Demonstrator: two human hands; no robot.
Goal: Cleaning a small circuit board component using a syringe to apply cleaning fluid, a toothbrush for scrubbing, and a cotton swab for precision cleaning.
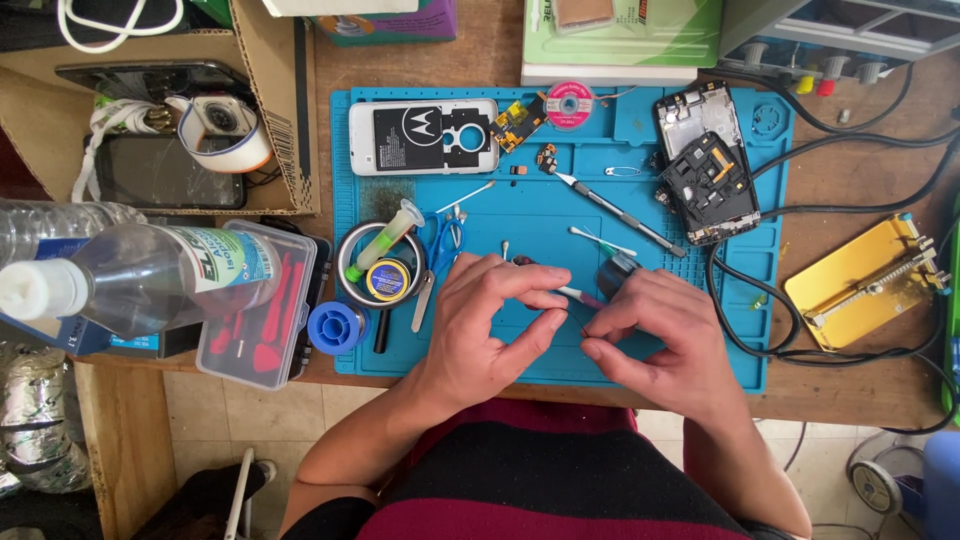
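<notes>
I see both hands pinch a thin pink-tipped swab stick — left hand fingers closed, right hand likewise; I judge it light, bendable, best held mid-shaft.

Bare blue mat right of the hands; scissors and round tin crowding the left

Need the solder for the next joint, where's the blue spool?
In the head view, the blue spool sits at the blue mat's lower-left corner, left of the left hand, just below the round tin and beside the clear tool case.
</notes>
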